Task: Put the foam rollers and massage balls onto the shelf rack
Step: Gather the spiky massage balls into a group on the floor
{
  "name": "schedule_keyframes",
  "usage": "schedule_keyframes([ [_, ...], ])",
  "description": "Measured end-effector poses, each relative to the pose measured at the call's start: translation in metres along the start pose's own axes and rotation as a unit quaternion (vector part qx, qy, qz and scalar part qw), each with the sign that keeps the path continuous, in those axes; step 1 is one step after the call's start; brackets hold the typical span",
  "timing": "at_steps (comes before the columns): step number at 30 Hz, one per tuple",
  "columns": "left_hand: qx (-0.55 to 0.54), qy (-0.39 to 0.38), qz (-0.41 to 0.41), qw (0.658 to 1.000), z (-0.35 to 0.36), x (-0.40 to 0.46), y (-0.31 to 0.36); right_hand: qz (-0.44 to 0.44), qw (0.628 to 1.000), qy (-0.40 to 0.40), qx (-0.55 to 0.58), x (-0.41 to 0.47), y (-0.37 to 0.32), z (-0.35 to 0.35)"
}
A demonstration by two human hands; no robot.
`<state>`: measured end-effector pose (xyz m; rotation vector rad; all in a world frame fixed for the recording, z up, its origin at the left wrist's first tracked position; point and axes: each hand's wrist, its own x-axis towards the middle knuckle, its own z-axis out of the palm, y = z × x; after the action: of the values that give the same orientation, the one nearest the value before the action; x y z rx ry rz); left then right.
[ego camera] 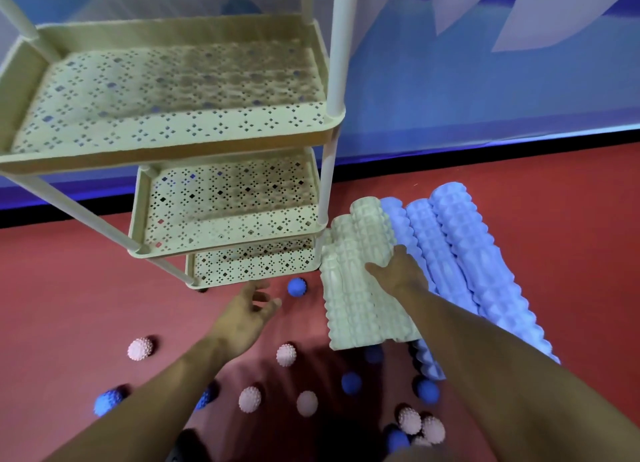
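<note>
Writing or brand marks cannot be made out on anything in view; only a punched diamond pattern is seen on the trays of the shelf rack (166,139), which fills the upper left of the frame. Three cream tiers are stacked there, bare of rollers and balls.

Right hand (398,271), at centre right, is laid over the cream foam roller (360,288), the thumb spread across its ridged face and the fingers wrapped over the far side, so the roller is gripped. Its long axis is run from the lower centre up toward the rack's bottom corner, slightly tilted left at the top. A second cream roller (334,281) is pressed against its left side, parallel.

Left hand (251,306), at centre, is held loosely open just below the bottom tray, fingers relaxed and curled a little, nothing in it. A blue spiky massage ball (296,287) is seen just beyond the fingertips, apart from them.

Lavender foam rollers (478,271) are lined up side by side at the right, their long axes slanted from upper left to lower right. Pink massage balls (286,355) and blue ones (351,382) are scattered over the red floor (69,288) along the bottom of the frame.
</note>
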<state>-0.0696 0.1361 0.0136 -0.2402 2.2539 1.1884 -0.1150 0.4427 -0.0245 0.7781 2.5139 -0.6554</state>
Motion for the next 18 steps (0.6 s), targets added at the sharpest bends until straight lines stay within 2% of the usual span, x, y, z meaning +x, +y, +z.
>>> schedule_keyframes([
  [5, 0.015, 0.008, 0.002, 1.0, -0.008, -0.014, 0.005, -0.05, 0.999, 0.014, -0.005, -0.025, -0.002, -0.018],
  [9, 0.038, 0.012, 0.02, 0.999, -0.02, -0.039, 0.014, -0.151, 0.989, -0.006, 0.003, -0.065, -0.01, -0.035],
  [14, 0.121, 0.037, 0.059, 0.99, -0.053, -0.095, 0.031, -0.296, 0.949, -0.05, -0.098, -0.123, -0.03, -0.076],
  [18, 0.195, 0.073, 0.111, 0.972, -0.087, -0.149, 0.046, -0.371, 0.919, -0.027, -0.135, -0.18, -0.056, -0.116],
])
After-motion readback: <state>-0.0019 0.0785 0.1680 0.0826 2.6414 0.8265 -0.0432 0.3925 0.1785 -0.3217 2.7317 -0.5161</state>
